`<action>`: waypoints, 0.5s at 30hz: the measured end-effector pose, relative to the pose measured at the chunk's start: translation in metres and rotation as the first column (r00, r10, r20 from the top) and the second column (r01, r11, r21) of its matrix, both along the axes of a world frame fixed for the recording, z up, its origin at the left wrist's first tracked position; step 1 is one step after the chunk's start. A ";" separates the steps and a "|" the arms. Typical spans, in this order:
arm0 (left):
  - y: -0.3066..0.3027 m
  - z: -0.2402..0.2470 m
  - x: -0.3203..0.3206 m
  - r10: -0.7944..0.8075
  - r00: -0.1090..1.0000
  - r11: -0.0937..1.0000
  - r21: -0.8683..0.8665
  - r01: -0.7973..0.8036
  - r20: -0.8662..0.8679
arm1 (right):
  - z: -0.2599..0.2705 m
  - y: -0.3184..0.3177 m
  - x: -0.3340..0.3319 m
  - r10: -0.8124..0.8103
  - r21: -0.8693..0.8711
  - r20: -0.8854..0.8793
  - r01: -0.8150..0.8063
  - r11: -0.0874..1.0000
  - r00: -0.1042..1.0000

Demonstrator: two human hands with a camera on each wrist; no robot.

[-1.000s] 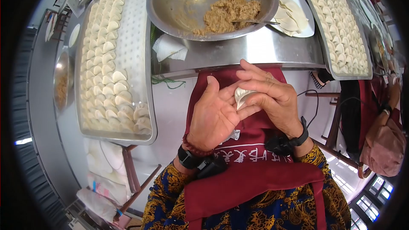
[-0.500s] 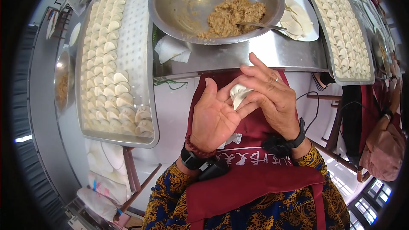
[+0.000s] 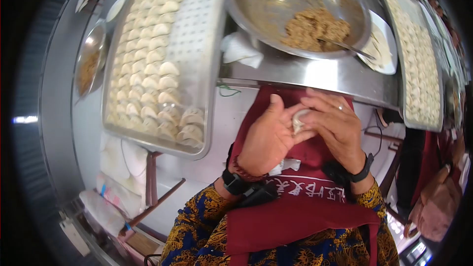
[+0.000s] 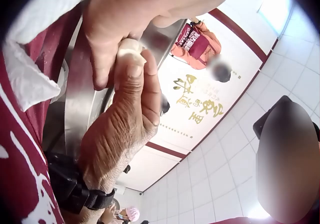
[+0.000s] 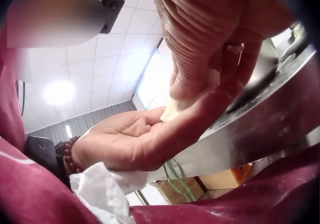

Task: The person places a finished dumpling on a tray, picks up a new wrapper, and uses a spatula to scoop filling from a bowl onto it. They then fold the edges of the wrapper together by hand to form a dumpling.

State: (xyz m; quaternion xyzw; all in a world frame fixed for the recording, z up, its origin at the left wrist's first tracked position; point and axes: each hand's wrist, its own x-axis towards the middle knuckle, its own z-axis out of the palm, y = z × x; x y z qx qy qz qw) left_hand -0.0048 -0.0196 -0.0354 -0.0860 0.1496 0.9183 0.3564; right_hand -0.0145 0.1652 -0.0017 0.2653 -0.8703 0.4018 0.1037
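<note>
At the centre of the head view, one white dumpling (image 3: 299,120) sits between the two hands, in front of the dark red apron (image 3: 295,216). Left hand (image 3: 268,138): open, palm up, fingers extended, supporting the dumpling. Right hand (image 3: 337,123): thumb and fingers pinch the dumpling against the left fingers. A ring is fitted to one right finger.

Positions relative to the dumpling, head view:
- 12 o'clock: metal mixing bowl (image 3: 256,0), containing brown filling (image 3: 313,24) and a metal utensil (image 3: 350,48), its handle crossing the rim.
- Between 1 and 2 o'clock: white plate (image 3: 391,29) bearing flat dough wrappers (image 3: 378,49), just beside the bowl.
- 2 o'clock: right-side tray (image 3: 426,126), lined with dumplings.
- 10 o'clock: left-side tray (image 3: 197,44), holding folded dumplings (image 3: 157,56) in overlapping rows beside a bare, dotted strip.
- 11 o'clock: crumpled white paper (image 3: 241,51), between left-side tray and bowl.
</note>
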 end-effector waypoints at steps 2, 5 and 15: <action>-0.002 0.001 0.001 0.001 1.000 0.999 -0.041 -0.001 0.010 | -0.001 -0.003 -0.001 0.039 -0.003 0.008 -0.039 0.999 0.999; -0.009 0.002 0.003 0.022 1.000 0.999 -0.034 -0.022 0.015 | -0.003 -0.010 -0.002 0.057 0.030 0.012 -0.057 0.998 0.998; -0.025 -0.021 0.012 0.151 0.976 0.984 0.071 -0.164 0.154 | 0.027 -0.073 -0.026 0.087 -0.257 0.328 0.000 0.966 0.941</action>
